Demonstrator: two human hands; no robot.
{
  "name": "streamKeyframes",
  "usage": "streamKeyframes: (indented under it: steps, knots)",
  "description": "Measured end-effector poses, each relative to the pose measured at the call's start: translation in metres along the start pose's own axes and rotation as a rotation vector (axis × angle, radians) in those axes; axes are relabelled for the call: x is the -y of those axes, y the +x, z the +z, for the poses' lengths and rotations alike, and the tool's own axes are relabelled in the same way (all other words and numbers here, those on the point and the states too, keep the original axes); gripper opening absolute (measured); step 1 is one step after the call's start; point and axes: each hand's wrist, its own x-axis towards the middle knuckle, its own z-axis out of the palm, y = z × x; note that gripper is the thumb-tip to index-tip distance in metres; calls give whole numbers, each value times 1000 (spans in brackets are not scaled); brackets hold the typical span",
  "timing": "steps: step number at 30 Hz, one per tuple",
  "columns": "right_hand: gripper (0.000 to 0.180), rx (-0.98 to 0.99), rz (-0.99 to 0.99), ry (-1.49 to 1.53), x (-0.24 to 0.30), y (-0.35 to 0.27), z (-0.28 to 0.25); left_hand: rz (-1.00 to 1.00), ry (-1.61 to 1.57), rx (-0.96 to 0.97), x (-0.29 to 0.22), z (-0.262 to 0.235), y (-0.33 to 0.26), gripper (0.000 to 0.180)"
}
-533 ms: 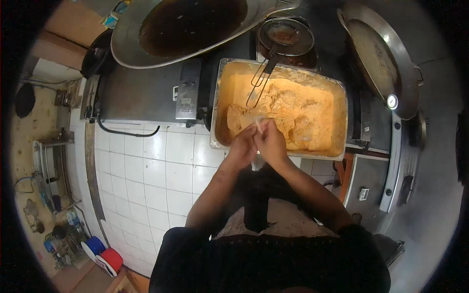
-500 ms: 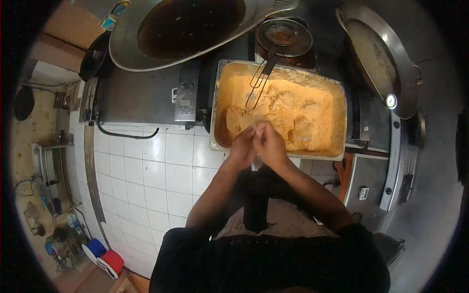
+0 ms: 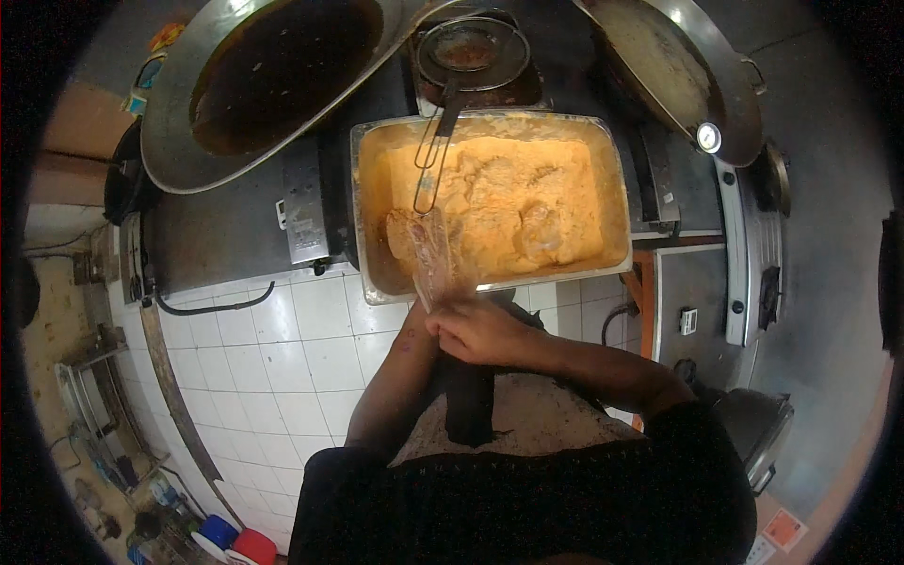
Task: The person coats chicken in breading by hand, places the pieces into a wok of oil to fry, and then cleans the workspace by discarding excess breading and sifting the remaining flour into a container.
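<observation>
My two hands meet at the near rim of a steel tray (image 3: 363, 235) filled with orange batter (image 3: 508, 198). My right hand (image 3: 480, 330) lies on top, fingers closed on a crumpled piece of clear plastic (image 3: 426, 252) smeared with batter, which reaches up over the tray rim. My left hand (image 3: 419, 331) is mostly covered by the right one; only its wrist and edge show, touching the same plastic. A wire skimmer (image 3: 435, 141) rests with its handle in the tray.
A large wok of dark oil (image 3: 273, 75) stands at the back left, a shallow metal pan (image 3: 669, 66) at the back right. White tiled counter (image 3: 282, 348) lies to my left. A dark cloth (image 3: 468, 405) hangs at my front.
Both hands have drawn back from over the batter to the tray's near rim. The right hand now covers the left, and the plastic stretches out between hands and tray.
</observation>
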Motion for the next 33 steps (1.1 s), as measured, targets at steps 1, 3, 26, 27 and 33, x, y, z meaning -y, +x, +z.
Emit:
streamKeyframes:
  steps: [1, 3, 26, 27, 33]
  knots:
    - [19, -11, 16, -6, 2, -8, -8, 54, 197, 17, 1, 11, 0, 54]
    - [15, 3, 73, 142, 3, -28, -22, 144, 679, 38, -2, 29, -2, 52]
    - [49, -646, 543, 1817, -94, -52, -108, 439, 1217, 260, 18, 145, -12, 19]
    - [49, -637, 548, 1814, -100, -55, -103, 406, 1298, 235, 25, 142, -14, 17]
    - [57, -796, 688, 1622, -115, -57, -89, 422, 1297, 200, 39, 138, -30, 17]
